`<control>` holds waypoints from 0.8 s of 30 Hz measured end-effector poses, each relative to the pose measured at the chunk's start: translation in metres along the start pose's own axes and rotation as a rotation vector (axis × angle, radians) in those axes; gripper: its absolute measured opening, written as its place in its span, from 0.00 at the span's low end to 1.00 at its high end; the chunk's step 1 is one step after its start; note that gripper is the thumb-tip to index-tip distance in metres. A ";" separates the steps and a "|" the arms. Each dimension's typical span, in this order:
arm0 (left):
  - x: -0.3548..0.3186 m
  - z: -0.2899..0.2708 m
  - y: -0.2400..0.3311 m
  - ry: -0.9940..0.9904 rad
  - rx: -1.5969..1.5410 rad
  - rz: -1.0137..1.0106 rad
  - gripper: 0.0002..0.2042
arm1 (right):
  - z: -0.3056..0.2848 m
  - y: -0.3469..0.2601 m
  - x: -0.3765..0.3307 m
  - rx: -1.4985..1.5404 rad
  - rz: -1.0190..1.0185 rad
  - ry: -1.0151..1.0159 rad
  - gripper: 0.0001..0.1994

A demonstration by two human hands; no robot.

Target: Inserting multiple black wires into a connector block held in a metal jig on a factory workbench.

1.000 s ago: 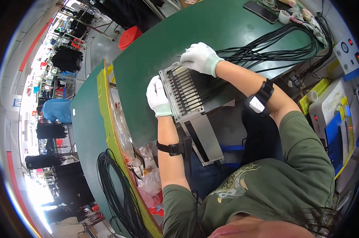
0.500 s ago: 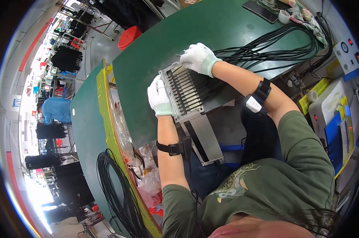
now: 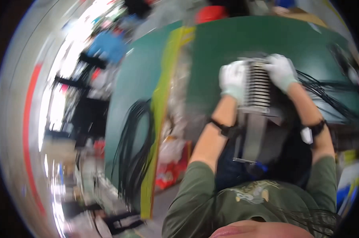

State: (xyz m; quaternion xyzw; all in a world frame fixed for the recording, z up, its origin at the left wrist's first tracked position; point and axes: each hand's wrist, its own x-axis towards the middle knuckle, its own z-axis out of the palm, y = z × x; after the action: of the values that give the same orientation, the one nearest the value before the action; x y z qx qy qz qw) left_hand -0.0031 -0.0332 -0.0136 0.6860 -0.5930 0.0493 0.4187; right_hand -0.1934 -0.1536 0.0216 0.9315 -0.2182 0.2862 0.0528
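Note:
A metal fixture (image 3: pixel 259 89) with a row of parallel slots lies on the green table's front edge, blurred by motion. On its left side rests my left hand (image 3: pixel 232 79), in a white glove; the fingers are too smeared to tell if they are closed. My right hand (image 3: pixel 282 72), gloved alike, is at the upper right corner, fingers bent in toward the slots. What they hold, if anything, I cannot make out. A grey metal plate (image 3: pixel 255 135) extends from the fixture's near end toward my lap. Black cables (image 3: pixel 326 93) lie on the table beyond my right wrist.
The green table (image 3: pixel 223 39) spreads out ahead. At left, a yellow-taped edge (image 3: pixel 163 99) borders another green table top, where a coil of black cable (image 3: pixel 134 139) lies. Plastic bags (image 3: pixel 171 154) fill the gap between. A red stool or bin (image 3: pixel 211 14) stands beyond the far edge.
The view has swung left, so hands and fixture appear farther right and more upright. My right hand now sits closer along the fixture's right side. The picture has become blurred.

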 end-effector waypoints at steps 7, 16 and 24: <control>-0.002 -0.028 0.012 0.173 -0.106 0.056 0.08 | 0.032 0.066 0.009 0.086 0.266 -0.087 0.17; 0.004 -0.010 0.003 0.061 -0.181 -0.011 0.10 | 0.111 0.183 -0.004 0.292 0.192 -0.181 0.09; 0.013 -0.027 0.021 -0.060 -0.510 -0.534 0.12 | 0.044 0.060 0.017 0.427 -0.089 -0.048 0.08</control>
State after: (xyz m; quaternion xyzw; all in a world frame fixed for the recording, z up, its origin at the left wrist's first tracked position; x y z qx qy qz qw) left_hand -0.0059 -0.0243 0.0222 0.6911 -0.3984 -0.2313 0.5569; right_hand -0.1846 -0.2240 -0.0066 0.9367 -0.1126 0.3013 -0.1382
